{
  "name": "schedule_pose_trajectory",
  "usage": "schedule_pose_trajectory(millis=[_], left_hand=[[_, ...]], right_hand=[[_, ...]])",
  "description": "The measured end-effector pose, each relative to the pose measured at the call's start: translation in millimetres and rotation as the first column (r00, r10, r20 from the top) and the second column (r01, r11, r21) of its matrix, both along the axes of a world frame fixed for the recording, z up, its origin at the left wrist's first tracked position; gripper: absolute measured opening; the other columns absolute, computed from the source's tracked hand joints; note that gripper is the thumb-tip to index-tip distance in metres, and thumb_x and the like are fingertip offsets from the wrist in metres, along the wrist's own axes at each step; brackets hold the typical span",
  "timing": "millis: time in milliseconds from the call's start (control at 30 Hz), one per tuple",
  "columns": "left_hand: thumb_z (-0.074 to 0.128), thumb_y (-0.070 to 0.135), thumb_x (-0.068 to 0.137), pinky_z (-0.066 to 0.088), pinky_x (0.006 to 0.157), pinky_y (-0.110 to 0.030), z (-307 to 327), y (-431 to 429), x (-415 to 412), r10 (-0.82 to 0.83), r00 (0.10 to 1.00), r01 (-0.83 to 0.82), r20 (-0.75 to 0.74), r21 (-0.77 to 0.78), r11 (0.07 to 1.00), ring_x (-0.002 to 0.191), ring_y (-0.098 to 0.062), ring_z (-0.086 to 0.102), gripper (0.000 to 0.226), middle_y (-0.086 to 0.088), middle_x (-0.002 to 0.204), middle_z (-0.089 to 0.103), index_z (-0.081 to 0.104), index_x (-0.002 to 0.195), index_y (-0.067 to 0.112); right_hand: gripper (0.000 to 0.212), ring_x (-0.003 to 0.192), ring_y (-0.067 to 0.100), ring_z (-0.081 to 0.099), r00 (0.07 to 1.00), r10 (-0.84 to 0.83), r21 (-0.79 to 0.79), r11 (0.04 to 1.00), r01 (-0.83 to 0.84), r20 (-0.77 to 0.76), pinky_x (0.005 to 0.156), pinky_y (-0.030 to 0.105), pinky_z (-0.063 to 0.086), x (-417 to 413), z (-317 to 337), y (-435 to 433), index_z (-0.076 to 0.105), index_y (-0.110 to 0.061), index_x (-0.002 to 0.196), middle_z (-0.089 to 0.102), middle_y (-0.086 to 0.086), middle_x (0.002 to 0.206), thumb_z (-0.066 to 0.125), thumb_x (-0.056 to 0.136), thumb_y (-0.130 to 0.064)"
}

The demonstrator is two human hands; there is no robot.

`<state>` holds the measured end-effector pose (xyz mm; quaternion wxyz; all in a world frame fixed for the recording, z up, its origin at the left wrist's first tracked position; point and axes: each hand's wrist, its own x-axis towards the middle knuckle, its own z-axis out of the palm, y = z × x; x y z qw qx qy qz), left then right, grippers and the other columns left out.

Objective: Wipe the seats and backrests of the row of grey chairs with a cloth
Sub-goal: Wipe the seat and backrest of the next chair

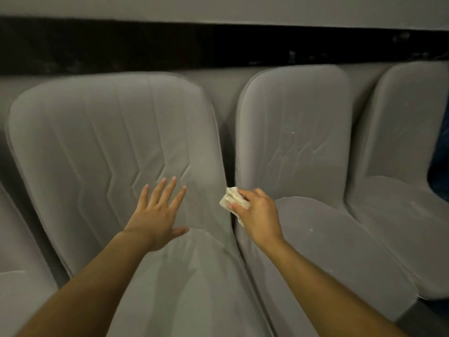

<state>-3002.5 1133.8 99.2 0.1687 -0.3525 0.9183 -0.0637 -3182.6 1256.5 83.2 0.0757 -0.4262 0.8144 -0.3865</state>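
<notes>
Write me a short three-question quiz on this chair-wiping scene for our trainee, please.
1. True or false: the left hand holds the cloth.
2. Where is the cloth? A on the floor; B at the gap between the near chair and the next chair to its right; C on top of a chair.
3. Fill in: the left hand's straight fingers rest on the near chair's ____.
Key: 1 false, the right hand holds it; 2 B; 3 backrest.
</notes>
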Motion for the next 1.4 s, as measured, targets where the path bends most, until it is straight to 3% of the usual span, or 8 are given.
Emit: schedule_pose_trajectory(millis=[300, 600, 733, 967, 1200, 1400], left_hand=[[0.031, 0.064, 0.092, -0.013, 0.114, -0.046, 96.6, 46.3, -80.6, -0.095, 0.994, 0.100, -0.061, 0.078, 0.992, 0.143, -0.027, -0.023, 0.089, -0.008, 0.155, -0.028, -0.023, 0.147, 0.020], [0.035, 0.063, 0.092, -0.010, 0.115, -0.045, 130.5, 76.3, -127.7, -0.079, 0.991, 0.099, -0.109, 0.192, 0.976, 0.144, -0.025, -0.021, 0.089, -0.005, 0.156, -0.027, -0.020, 0.148, 0.020], [0.036, 0.061, 0.093, -0.010, 0.115, -0.044, 127.3, 77.4, -145.7, -0.091, 0.990, 0.119, -0.109, 0.289, 0.950, 0.145, -0.023, -0.017, 0.088, -0.004, 0.159, -0.018, -0.018, 0.149, 0.020], [0.040, 0.048, 0.097, 0.004, 0.117, -0.040, 111.7, 86.8, -184.4, -0.173, 0.981, 0.194, -0.088, 0.406, 0.893, 0.143, -0.019, 0.018, 0.074, -0.002, 0.157, 0.019, 0.001, 0.152, 0.016], [0.036, 0.046, 0.099, 0.005, 0.117, -0.039, 86.4, 109.2, -233.8, -0.192, 0.981, 0.181, -0.015, 0.415, 0.892, 0.143, -0.022, 0.019, 0.068, -0.004, 0.157, 0.019, 0.006, 0.152, 0.016], [0.034, 0.048, 0.099, 0.005, 0.117, -0.040, 29.5, 140.7, -268.9, -0.063, 0.995, 0.025, 0.071, 0.439, 0.898, 0.145, -0.022, 0.013, 0.066, -0.005, 0.159, 0.013, 0.009, 0.152, 0.017]], right_hand=[[0.032, 0.087, 0.020, 0.058, 0.991, -0.135, 0.100, 0.986, 0.133, 0.019, 0.075, 0.031, 0.046, -88.8, 112.4, 58.7, 0.064, -0.022, 0.114, 0.057, 0.001, 0.097, 0.065, 0.083, -0.033], [0.030, 0.088, 0.020, 0.059, 0.967, -0.248, 0.185, 0.954, 0.234, 0.057, 0.076, 0.030, 0.047, -137.7, 152.0, 101.3, 0.067, -0.022, 0.110, 0.058, 0.002, 0.097, 0.066, 0.082, -0.034], [0.033, 0.087, 0.020, 0.059, 0.950, -0.303, 0.220, 0.935, 0.279, 0.079, 0.075, 0.028, 0.046, -144.4, 150.7, 108.2, 0.067, -0.021, 0.110, 0.058, 0.002, 0.097, 0.068, 0.081, -0.035], [0.034, 0.089, 0.022, 0.059, 0.930, -0.351, 0.267, 0.911, 0.314, 0.106, 0.079, 0.030, 0.046, -166.9, 133.9, 121.2, 0.066, -0.021, 0.112, 0.059, 0.004, 0.101, 0.068, 0.081, -0.036], [0.037, 0.093, 0.023, 0.060, 0.929, -0.337, 0.358, 0.895, 0.267, 0.149, 0.085, 0.035, 0.048, -216.7, 101.5, 140.6, 0.064, -0.021, 0.115, 0.059, 0.006, 0.108, 0.067, 0.082, -0.036], [0.039, 0.098, 0.024, 0.058, 0.966, -0.162, 0.431, 0.900, 0.061, 0.202, 0.088, 0.033, 0.046, -270.4, 52.2, 155.9, 0.062, -0.016, 0.119, 0.057, 0.007, 0.113, 0.066, 0.084, -0.031]])
